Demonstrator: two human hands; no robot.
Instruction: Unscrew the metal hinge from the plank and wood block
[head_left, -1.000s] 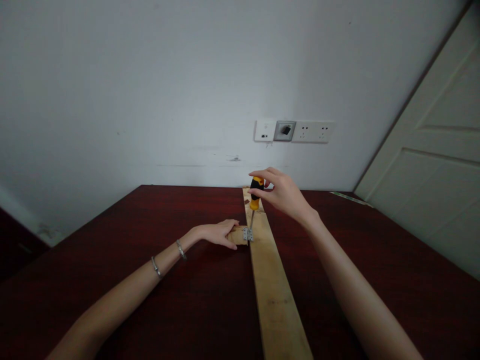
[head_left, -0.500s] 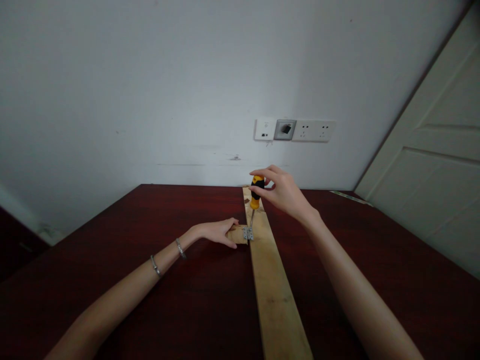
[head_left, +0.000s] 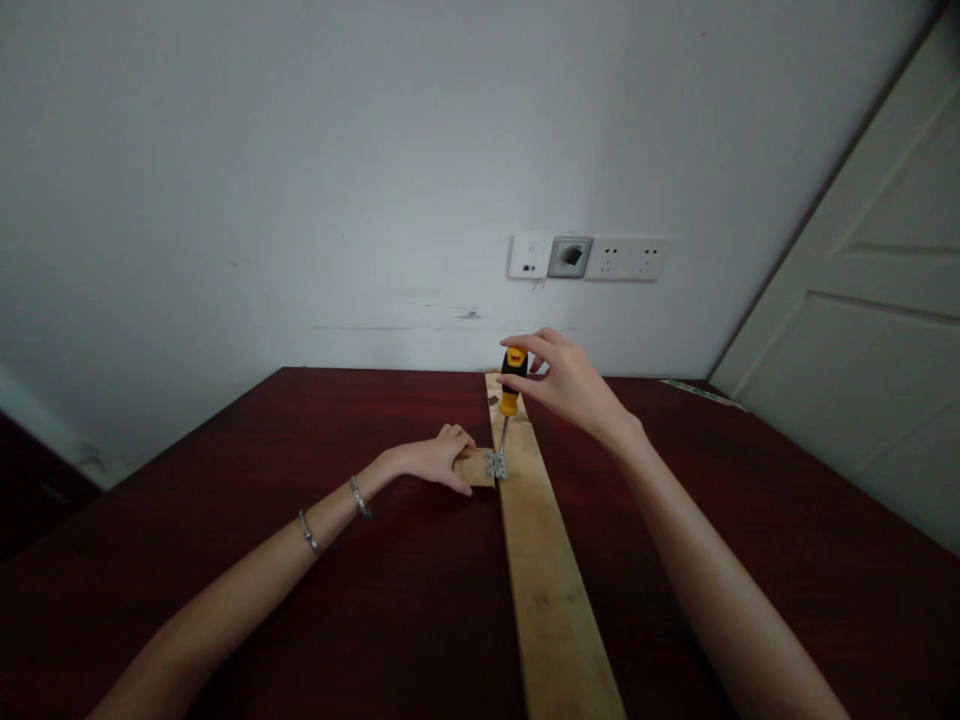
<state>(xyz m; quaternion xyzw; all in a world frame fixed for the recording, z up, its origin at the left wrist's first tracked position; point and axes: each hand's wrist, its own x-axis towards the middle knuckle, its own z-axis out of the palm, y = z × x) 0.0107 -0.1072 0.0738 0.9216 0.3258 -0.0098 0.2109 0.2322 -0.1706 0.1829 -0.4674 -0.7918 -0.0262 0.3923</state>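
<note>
My right hand (head_left: 559, 375) pinches the yellow and black handle of a screwdriver (head_left: 512, 375) between thumb and fingers. The shaft slants down to a metal hinge (head_left: 496, 465), and its tip meets the hinge's right leaf. That leaf lies on a long wooden board (head_left: 551, 570); the left leaf lies on a small wood block (head_left: 474, 468) butted against the board's left edge. My left hand (head_left: 442, 460) grips the block from its left end, thumb on the near side and fingers on the far side. Whether a screw sits under the tip is too small to tell.
Board and block lie on a dark red table (head_left: 337, 620), whose far edge meets a white wall (head_left: 375, 180). Wall sockets (head_left: 626, 259) are beyond the board, one with a black plug (head_left: 573, 257). A thin strip (head_left: 703, 394) lies at the far right, near a white door (head_left: 877, 330).
The screwdriver handle has turned slightly in my right hand. Fingers of my left hand have shifted a little on the block, which stays in place with the board.
</note>
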